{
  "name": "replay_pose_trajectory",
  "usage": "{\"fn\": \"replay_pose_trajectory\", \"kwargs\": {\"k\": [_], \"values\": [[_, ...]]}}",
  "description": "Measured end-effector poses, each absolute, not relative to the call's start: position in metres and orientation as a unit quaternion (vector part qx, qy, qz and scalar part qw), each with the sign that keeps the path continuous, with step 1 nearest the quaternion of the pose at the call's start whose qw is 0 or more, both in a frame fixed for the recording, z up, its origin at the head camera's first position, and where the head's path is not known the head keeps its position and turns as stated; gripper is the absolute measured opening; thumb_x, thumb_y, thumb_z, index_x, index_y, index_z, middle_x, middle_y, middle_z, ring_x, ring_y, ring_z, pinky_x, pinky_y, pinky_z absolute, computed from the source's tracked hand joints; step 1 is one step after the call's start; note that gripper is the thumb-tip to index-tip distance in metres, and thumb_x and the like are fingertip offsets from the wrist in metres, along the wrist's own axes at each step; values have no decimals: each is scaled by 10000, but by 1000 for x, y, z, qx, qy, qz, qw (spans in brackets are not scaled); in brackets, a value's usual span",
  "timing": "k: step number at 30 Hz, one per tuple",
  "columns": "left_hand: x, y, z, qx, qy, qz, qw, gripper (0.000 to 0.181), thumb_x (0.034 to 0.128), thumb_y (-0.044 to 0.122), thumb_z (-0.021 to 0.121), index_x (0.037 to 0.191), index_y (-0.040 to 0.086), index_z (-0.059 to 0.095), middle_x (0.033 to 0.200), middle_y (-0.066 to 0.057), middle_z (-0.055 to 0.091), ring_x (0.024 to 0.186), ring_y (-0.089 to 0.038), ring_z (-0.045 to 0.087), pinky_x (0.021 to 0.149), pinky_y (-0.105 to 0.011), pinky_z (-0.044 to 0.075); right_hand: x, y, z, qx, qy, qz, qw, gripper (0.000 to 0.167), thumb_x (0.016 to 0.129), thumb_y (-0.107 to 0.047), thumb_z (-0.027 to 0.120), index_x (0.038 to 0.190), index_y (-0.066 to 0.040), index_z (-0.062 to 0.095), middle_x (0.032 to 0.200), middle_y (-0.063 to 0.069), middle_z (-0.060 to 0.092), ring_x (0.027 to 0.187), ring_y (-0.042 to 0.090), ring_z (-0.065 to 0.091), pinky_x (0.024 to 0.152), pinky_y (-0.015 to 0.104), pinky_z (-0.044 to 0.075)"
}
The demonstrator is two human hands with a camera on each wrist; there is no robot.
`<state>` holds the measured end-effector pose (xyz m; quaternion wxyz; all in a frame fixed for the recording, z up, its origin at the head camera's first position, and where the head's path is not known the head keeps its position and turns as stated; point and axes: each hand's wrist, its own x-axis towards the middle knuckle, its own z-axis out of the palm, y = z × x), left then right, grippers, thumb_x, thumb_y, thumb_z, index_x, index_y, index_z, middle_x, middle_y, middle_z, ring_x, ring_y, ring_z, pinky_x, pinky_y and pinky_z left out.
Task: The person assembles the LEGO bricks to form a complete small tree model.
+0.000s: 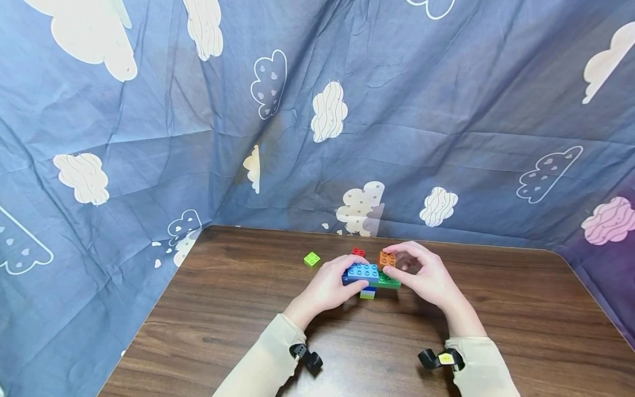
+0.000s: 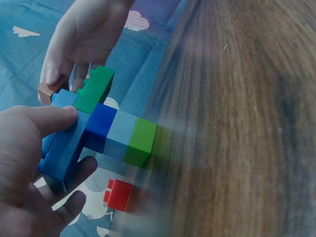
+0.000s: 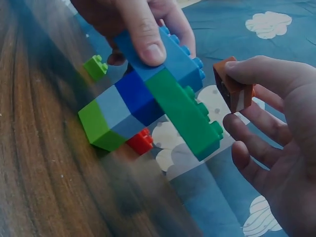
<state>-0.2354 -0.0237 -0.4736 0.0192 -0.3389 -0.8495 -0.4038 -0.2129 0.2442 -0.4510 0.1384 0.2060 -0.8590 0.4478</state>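
A built stack of toy building bricks stands on the table. In the right wrist view its column is a lime brick, a light blue brick and a dark blue brick. Across the top lie blue bricks and a green brick that juts out to the right. My left hand grips the blue bricks from the left, thumb on the near side. With thumb and fingers my right hand pinches an orange brick. That brick hangs above the green one, a small gap apart in the right wrist view.
Behind the stack sits a loose red brick. A flat lime brick lies on the wooden table to the left. A blue cloud-print cloth hangs along the table's back and sides.
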Motion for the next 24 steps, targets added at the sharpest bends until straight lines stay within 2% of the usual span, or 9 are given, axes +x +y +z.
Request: {"fn": "replay_pose_trajectory", "kwargs": {"k": [7,16,24], "values": [[-235,-24,-473,-335,-852,-403,13,374,1043,309,779,1392,241,661,1331,-3,706,1128,-116,654,1016,-332,550,-213,246,-453,204,-867,443,102,370,944,-188,888,1287,-211,753,1235,-26,746,1023,167,687,870,357,598],[-236,-24,-474,-336,-850,-406,15,377,1039,304,785,1389,240,662,1303,3,710,1110,-105,656,1002,-319,552,-214,252,-457,217,-871,435,76,385,924,-132,889,1271,-202,738,1207,-32,735,1025,173,667,879,363,586],[-236,-24,-474,-340,-848,-406,22,374,1034,287,792,1380,226,666,1265,-3,715,1069,-103,656,960,-291,557,-216,252,-461,239,-855,456,58,328,937,-142,881,1238,-189,759,1167,-16,737,1016,166,681,862,339,587]]}}
